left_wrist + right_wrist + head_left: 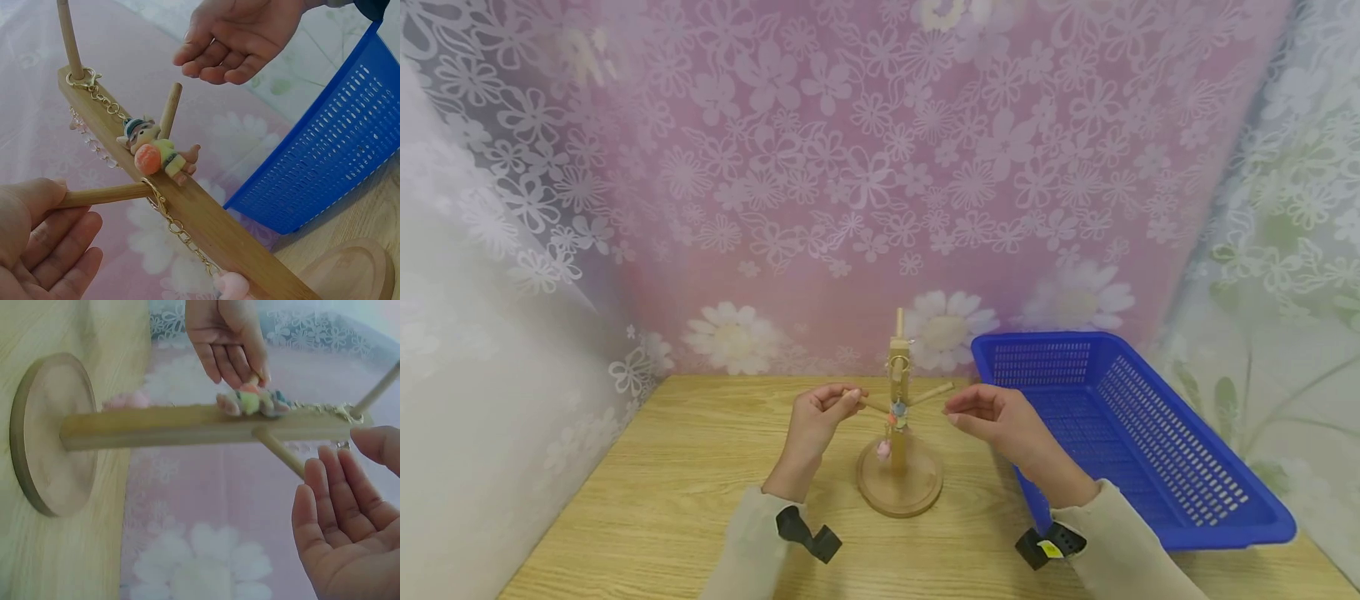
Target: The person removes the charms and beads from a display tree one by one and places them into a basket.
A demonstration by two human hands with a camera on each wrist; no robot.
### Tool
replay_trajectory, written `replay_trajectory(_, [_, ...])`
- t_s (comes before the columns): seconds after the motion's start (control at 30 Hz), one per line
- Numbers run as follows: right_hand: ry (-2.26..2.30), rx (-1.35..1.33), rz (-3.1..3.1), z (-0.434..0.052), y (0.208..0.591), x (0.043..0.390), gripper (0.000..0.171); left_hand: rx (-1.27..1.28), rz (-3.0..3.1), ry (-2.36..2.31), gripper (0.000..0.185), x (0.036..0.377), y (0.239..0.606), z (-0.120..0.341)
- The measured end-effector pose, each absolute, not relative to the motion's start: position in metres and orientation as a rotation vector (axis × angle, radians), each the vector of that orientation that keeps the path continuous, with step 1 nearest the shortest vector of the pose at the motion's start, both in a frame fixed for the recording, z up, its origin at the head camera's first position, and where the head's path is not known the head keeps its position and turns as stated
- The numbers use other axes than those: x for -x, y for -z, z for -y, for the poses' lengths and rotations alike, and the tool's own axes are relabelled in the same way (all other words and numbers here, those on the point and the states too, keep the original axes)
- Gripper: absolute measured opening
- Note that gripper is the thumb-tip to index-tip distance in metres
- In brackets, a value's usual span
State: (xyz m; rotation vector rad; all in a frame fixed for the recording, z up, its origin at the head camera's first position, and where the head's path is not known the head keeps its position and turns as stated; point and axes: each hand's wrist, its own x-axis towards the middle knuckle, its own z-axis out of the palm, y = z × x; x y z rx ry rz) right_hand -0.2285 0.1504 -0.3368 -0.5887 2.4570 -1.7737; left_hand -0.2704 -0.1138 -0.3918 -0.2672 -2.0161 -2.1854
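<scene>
A wooden stand with a round base [880, 493] and side pegs holds several keychains. At one side peg [109, 195], my left hand [822, 414] pinches the outer end between thumb and fingers. A gold clasp hangs near that peg's root, its chain leading to a pink charm [232, 285]. My right hand [1003, 421] is beside the opposite peg [280, 454], fingers loosely bent and holding nothing. From the upper peg [70, 40] hangs a keychain figure [140, 134] with a blue cap and an orange ball. A clear bead chain [94, 145] dangles behind the post.
A blue perforated basket [1195, 433] stands on the right of the wooden table [685, 475], its near left side beneath my right forearm. A floral curtain [850, 167] hangs behind the table. Dark bands [808, 533] circle both wrists.
</scene>
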Motion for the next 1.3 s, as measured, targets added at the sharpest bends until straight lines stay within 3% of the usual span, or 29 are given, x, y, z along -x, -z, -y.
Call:
replay_trajectory(0.9, [2.122, 0.504, -2.531, -0.094, 0.392, 0.224, 0.011, 0.289, 1.999, 2.175, 0.017, 0.27, 0.392, 0.112])
replay_trajectory(1.3, [2.183, 0.437, -2.582, -0.088, 0.412, 0.231, 0.014, 0.295, 2.007, 2.15, 0.022, 0.269, 0.392, 0.113])
